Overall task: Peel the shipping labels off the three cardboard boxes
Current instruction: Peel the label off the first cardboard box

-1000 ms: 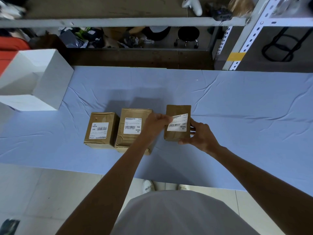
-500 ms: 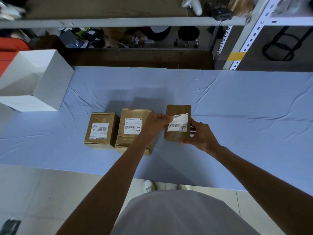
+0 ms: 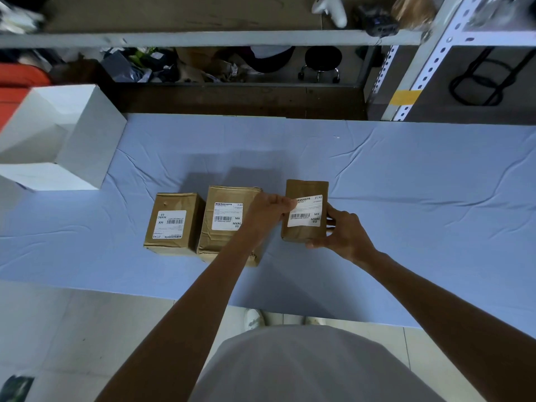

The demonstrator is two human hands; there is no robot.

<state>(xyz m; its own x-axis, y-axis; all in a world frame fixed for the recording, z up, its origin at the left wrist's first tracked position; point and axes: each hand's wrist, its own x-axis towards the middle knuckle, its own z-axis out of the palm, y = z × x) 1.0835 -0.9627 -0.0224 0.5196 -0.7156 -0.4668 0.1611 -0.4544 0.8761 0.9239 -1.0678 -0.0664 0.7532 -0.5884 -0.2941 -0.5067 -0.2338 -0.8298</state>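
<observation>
Three brown cardboard boxes stand in a row on the blue cloth: the left box, the middle box and the right box. Each carries a white shipping label: left label, middle label, right label. My left hand pinches the upper left corner of the right label, which lifts slightly there. My right hand grips the right box by its right side and lower edge, steadying it.
A white open box sits at the table's left back. Behind the blue-covered table runs a metal shelf rack with clutter. The table's near edge lies just below the boxes.
The right label's upper left corner has shifted slightly under my left fingers; the label's tilt changed a little. Both hands and all boxes stay in place.
</observation>
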